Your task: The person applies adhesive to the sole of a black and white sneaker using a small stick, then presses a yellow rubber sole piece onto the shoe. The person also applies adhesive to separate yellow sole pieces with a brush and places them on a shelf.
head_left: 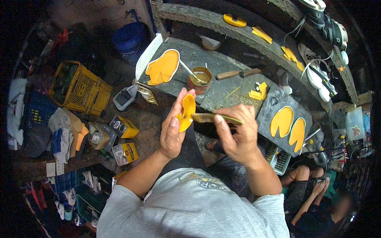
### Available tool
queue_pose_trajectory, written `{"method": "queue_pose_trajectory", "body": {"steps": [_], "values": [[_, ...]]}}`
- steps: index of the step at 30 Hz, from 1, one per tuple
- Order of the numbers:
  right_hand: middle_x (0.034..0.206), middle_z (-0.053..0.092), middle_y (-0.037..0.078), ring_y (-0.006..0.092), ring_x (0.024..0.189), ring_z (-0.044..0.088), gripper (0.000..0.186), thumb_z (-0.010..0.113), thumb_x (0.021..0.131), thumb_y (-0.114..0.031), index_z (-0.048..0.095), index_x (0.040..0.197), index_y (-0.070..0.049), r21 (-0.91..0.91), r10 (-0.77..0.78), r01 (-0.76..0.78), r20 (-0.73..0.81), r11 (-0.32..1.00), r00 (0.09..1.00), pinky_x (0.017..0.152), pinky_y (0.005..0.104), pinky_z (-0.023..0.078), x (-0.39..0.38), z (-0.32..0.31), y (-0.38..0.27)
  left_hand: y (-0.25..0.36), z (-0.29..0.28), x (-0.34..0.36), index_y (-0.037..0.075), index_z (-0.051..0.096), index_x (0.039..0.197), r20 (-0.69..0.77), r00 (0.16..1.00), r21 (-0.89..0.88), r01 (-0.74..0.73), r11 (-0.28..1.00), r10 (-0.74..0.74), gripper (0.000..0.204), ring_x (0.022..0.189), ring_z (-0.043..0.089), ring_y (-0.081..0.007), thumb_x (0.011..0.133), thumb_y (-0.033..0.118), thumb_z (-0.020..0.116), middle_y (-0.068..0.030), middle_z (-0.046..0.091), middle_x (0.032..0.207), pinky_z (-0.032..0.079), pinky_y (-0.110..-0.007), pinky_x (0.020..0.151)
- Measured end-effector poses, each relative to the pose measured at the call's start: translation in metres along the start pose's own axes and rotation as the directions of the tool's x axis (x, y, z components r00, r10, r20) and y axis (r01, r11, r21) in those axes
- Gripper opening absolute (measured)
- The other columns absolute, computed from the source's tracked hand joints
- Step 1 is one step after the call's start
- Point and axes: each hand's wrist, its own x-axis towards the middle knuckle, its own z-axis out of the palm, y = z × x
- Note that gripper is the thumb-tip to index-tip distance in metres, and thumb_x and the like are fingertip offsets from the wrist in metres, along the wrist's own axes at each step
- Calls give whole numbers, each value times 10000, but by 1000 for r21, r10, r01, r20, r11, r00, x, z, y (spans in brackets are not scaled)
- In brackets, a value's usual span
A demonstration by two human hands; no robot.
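Note:
My left hand [172, 137] holds up a curved yellow piece with a notch in its edge [185, 121], resting it against the palm and fingers. In my right hand [240, 137] a flat, narrow brownish-yellow tool [208, 118] is pinched between thumb and fingers. Its tip touches the yellow piece near the notch; whether it is a brush or a blade I cannot tell. Just beyond my hands, a reddish pot of amber liquid [199, 81] has a pale-handled stick in it. Notched yellow sole-shaped pieces [281, 122] lie on a dark board to the right.
More yellow sole shapes [164, 67] lie on the grey bench at left. A wooden-handled tool [228, 74] and yellow scraps [258, 92] are also there. Yellow cans [125, 154] and a yellow crate [75, 87] stand at left. Another person [317, 198] sits at lower right.

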Motion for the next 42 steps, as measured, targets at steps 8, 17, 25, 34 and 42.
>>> {"method": "queue_pose_trajectory", "body": {"steps": [8,17,25,34,42], "values": [[868,713,77,232,749,621,96,722,896,-80,729,984,-44,103,114,-107,-67,989,991,750,358,417,-5,2,1,3,10,3,-17,182,1588,-119,963,-479,156,864,-240,813,1475,355,-342,1055,593,246,-208,341,1593,271,-459,1231],[887,725,86,215,794,641,168,736,886,-60,740,1049,-17,352,164,-98,-164,931,973,788,344,429,-10,5,1,11,12,6,-4,314,1539,-2,934,-785,219,579,-357,851,1447,400,-356,1025,674,292,-211,410,1557,301,-481,1219],[878,721,35,200,760,641,224,773,819,-52,752,1043,-52,193,7,22,-148,981,989,745,347,409,-12,19,-7,13,16,8,5,285,1560,-7,938,-760,220,611,-347,751,1441,409,-346,1057,563,277,-194,406,1562,322,-480,1213],[864,717,69,213,776,645,216,745,818,-14,740,1034,-32,156,-19,26,-50,987,999,764,370,434,-26,13,-7,12,11,10,8,258,1569,-19,951,-766,185,616,-309,751,1426,426,-339,1059,558,292,-191,415,1550,333,-482,1208],[1108,696,149,197,867,645,173,574,1004,-114,672,1094,-4,412,412,-266,-321,872,853,797,318,519,-54,-8,38,7,9,8,-39,109,1592,-11,995,321,-92,943,100,1069,1390,455,-363,820,140,826,-277,402,1512,344,-428,1173]]}}
